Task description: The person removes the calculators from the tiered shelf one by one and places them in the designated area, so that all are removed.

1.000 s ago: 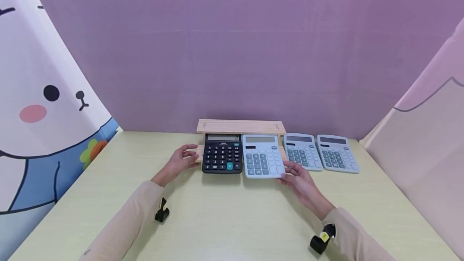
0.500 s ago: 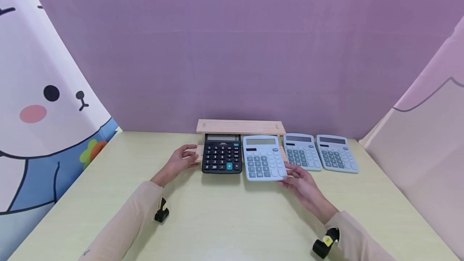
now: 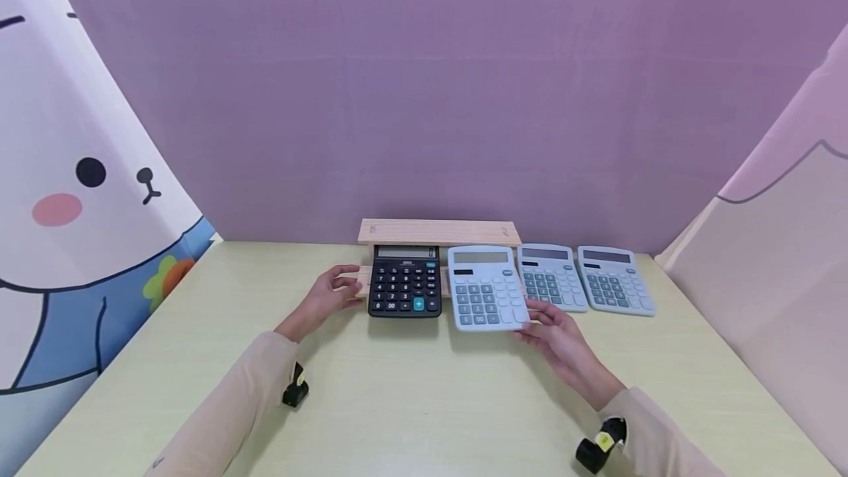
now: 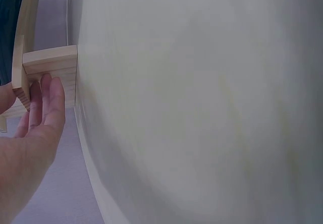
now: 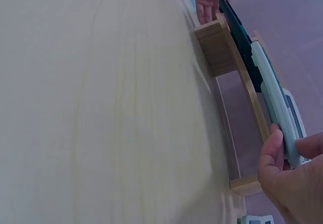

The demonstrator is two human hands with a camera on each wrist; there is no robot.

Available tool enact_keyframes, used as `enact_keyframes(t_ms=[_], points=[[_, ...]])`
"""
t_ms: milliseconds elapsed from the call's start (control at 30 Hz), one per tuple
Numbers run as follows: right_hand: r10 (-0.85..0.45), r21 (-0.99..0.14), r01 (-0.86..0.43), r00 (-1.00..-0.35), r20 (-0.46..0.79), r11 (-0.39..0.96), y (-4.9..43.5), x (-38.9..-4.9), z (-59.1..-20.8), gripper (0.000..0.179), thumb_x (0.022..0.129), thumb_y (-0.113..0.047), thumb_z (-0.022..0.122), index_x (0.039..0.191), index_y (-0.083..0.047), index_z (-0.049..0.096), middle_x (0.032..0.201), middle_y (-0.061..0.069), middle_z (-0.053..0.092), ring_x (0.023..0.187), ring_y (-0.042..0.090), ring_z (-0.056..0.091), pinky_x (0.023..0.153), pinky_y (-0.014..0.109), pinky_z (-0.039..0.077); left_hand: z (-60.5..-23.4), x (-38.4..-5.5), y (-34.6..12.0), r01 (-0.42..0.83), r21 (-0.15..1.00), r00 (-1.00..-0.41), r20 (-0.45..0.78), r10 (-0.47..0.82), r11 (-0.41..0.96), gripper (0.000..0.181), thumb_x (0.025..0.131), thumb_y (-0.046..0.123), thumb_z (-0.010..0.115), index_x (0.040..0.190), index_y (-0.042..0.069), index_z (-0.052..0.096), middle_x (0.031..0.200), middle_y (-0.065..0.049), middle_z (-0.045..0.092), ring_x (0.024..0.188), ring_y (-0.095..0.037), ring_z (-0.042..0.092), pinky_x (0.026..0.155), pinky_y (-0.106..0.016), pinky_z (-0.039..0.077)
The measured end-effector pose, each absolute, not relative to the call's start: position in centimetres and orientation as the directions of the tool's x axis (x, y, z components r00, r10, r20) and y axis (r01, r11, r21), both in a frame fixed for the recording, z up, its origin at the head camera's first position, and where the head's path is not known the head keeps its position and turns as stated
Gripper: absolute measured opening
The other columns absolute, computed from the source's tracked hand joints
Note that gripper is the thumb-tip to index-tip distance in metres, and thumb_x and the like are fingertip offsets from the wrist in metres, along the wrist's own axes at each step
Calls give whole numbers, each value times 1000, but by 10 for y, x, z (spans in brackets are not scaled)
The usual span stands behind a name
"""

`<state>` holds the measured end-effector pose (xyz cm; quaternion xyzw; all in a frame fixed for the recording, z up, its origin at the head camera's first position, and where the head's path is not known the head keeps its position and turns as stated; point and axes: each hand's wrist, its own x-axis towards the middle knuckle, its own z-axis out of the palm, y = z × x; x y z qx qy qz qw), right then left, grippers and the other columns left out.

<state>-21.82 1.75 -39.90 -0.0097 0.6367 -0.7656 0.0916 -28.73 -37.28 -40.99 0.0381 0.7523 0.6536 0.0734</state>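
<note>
My right hand (image 3: 559,344) pinches the lower right corner of a light blue calculator (image 3: 486,289). In the right wrist view the thumb lies on its key side and the fingers are beneath. That calculator tilts slightly, in front of the right half of a small wooden rack (image 3: 440,231). A black calculator (image 3: 405,282) leans on the left half of the rack. With its thumb in front and fingers behind, my left hand (image 3: 324,300) grips the left end of the rack's front slat (image 4: 21,72). The thumb is partly cut off in the left wrist view.
Two more light blue calculators, one nearer the rack (image 3: 551,277) and one farther right (image 3: 616,280), lie side by side at the right of the pale table (image 3: 424,403). A purple cloth backdrop (image 3: 437,94) hangs behind the table, with a cartoon-print curtain (image 3: 99,263) at left.
The held light blue calculator has shifted slightly right along with my right hand, widening its gap from the black one. My left hand stays on the rack.
</note>
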Motion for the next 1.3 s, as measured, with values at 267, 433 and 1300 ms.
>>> enact_keyframes(t_ms=[267, 433, 1300], points=[[-143, -980, 119, -985, -97, -157, 28, -215, -399, 53, 85, 12, 44, 134, 8, 24, 99, 2, 54, 85, 12, 59, 83, 25, 56, -409, -286, -373, -38, 989, -986, -60, 156, 144, 50, 92, 3, 50, 138, -1, 29, 126, -31, 44, 112, -39, 51, 95, -42, 51], [-147, -983, 113, -985, -91, -145, 37, -214, -400, 52, 86, 12, 43, 134, 7, 23, 100, 1, 54, 88, 11, 59, 88, 28, 55, -410, -288, -373, -35, 991, -985, -57, 161, 133, 51, 92, 2, 50, 137, -2, 29, 126, -32, 43, 111, -38, 52, 95, -42, 51], [-155, -987, 37, -988, -13, -157, 85, -200, -410, 43, 88, 8, 48, 127, 2, 32, 100, -3, 58, 89, 9, 61, 83, 24, 56, -416, -292, -375, -28, 987, -986, -53, 157, 158, 51, 91, 4, 52, 137, -1, 30, 123, -27, 47, 96, -20, 60, 92, -38, 54]])
